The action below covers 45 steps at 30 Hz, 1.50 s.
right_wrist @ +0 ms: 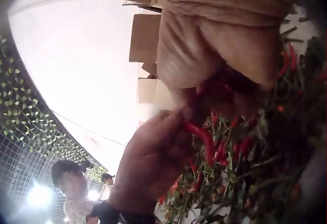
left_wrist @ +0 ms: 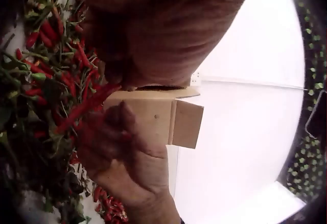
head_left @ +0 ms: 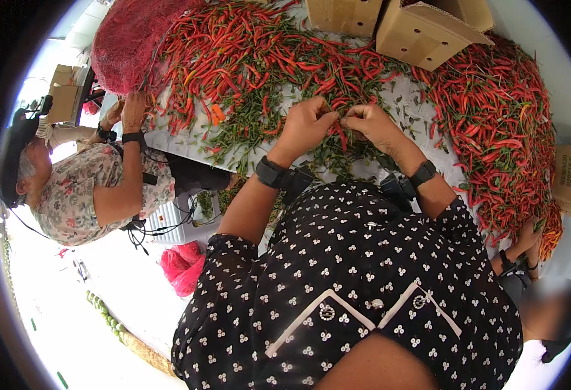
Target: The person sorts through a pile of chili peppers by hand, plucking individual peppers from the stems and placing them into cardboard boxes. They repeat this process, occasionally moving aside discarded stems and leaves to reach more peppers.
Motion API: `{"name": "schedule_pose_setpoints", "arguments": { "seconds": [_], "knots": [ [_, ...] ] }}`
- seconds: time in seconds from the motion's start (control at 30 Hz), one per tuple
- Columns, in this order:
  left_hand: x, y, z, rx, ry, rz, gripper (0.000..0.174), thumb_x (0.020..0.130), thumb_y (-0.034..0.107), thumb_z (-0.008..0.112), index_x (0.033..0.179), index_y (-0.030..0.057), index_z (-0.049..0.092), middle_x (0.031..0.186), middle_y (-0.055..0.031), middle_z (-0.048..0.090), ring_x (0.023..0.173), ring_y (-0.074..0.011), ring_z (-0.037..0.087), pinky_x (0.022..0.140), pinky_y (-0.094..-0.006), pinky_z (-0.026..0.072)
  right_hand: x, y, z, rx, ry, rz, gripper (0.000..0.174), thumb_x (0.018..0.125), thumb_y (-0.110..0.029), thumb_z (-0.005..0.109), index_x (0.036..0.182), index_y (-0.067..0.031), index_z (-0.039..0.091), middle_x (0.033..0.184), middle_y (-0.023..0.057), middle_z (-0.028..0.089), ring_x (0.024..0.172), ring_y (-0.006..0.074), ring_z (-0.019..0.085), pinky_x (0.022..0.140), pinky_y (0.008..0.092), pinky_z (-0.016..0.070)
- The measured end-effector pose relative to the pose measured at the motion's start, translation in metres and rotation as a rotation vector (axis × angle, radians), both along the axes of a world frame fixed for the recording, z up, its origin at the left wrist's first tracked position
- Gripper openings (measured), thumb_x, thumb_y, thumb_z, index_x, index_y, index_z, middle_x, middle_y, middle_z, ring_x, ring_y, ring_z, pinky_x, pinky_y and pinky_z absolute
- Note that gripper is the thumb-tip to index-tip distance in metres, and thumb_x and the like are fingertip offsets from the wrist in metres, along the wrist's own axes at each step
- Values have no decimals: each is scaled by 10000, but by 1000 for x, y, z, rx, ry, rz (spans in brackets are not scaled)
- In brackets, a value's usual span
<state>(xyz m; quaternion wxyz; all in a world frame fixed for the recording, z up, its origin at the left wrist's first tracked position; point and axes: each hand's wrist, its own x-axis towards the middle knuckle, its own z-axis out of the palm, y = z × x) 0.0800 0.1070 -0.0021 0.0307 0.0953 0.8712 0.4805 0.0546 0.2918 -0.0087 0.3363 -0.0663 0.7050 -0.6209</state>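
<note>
Close together over the near edge of the pile, my two hands meet at the fingertips. With thumb and fingers my left hand (head_left: 305,130) pinches a red chili pepper (right_wrist: 206,142), which dangles from the fingertips in the right wrist view. Curled beside it, my right hand (head_left: 375,127) shows red chili between its fingers in the left wrist view; its palm hides most of that. Beneath both hands lie green stems and leaves (head_left: 240,123) mixed with loose red chilies (head_left: 327,84).
A large heap of red chilies (head_left: 493,140) covers the table's right side. Cardboard boxes (head_left: 422,42) stand at the back, a red mesh sack (head_left: 126,49) at the far left. One person (head_left: 97,182) works at the left, another (head_left: 552,309) at the right.
</note>
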Motion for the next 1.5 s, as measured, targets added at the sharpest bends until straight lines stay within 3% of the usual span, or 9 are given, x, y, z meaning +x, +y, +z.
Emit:
{"name": "schedule_pose_setpoints", "arguments": {
  "seconds": [0.23,0.33,0.5,0.63,0.73,0.87,1.3,1.43,1.5],
  "knots": [
    [-1,-1,10,243,-212,56,178,806,162,590,759,-7,559,670,-42,592,592,-63,497,522,-244,403,6,-3,16,-87,-51,-97,168,796,-167,620,874,-26,572,654,-44,486,543,42,405,480,208,309],
    [-3,5,1,283,-155,9,171,795,159,595,766,-4,554,652,-65,594,571,-97,522,516,-267,405,8,-5,20,-98,-35,1,239,760,-200,648,871,8,614,700,-8,554,618,55,492,515,206,383],
    [-2,14,7,-474,434,83,159,746,138,613,830,28,535,669,-123,564,583,-325,560,503,-379,448,1,-2,-1,-182,-246,-84,117,791,-143,596,831,-40,558,644,-21,497,545,52,433,463,211,325],
    [-16,-8,-11,-627,404,243,232,728,166,631,898,48,527,683,-114,548,615,-327,569,516,-400,458,-1,24,-6,-314,-358,-45,93,816,-138,529,805,-46,546,655,5,507,554,88,458,470,235,343],
    [-14,-10,-18,-405,475,245,217,722,213,634,850,53,561,731,-120,557,644,-329,574,525,-405,460,0,25,-16,-511,-464,-313,120,833,-166,516,813,-51,545,698,28,535,559,143,497,465,283,369],
    [-9,4,-36,-564,195,62,200,731,244,615,756,46,598,766,-140,563,669,-337,572,569,-417,464,1,19,-14,-444,-439,-430,109,835,-166,535,836,-57,539,693,29,537,563,141,495,468,286,369],
    [1,6,-6,-63,7,-125,171,756,173,585,760,2,593,699,-170,583,651,-344,566,584,-423,437,-4,-1,-1,-208,-82,-215,193,782,-129,632,909,-3,559,738,31,561,583,70,481,485,235,374],
    [1,10,-10,-191,118,2,170,745,186,583,749,16,588,705,-158,579,653,-344,568,582,-425,444,-8,-3,-9,139,422,-113,192,778,-165,629,850,3,572,712,37,572,581,68,487,516,227,396],
    [-3,12,-9,-478,218,164,146,729,184,575,741,39,588,713,-153,571,641,-343,566,584,-433,453,-6,-4,-8,88,456,-169,204,780,-186,630,852,-6,566,682,24,556,554,66,468,499,227,380]
  ]
}}
